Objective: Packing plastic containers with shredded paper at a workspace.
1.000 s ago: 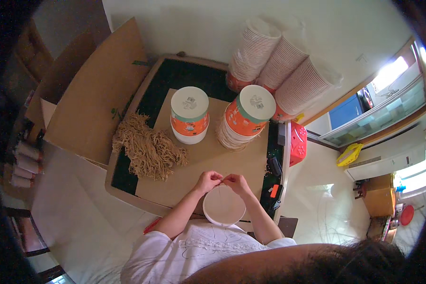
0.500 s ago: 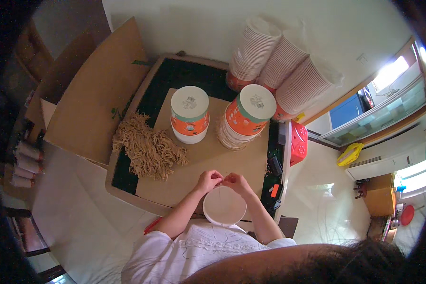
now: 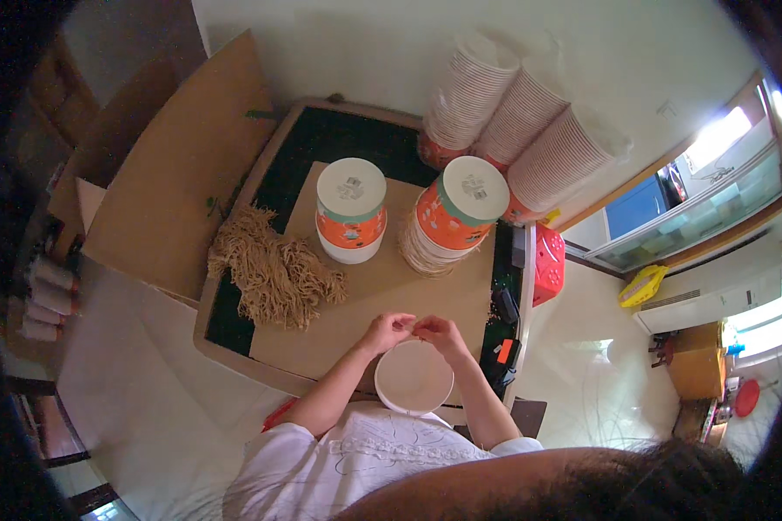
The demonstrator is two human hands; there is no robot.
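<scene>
Pinching something tiny above the white cup (image 3: 414,379), left hand (image 3: 389,331) and right hand (image 3: 438,331) risk dropping it; each grip is narrow.

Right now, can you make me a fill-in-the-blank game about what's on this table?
1. Both hands, left hand and right hand, meet just above a round ____ paper bowl.
2. The pile of tan fibre bundles lies to the ____ of the two orange cup stacks.
3. At the back, ____ long stacks of cups lean against the wall.

Missing words: white; left; three
</scene>
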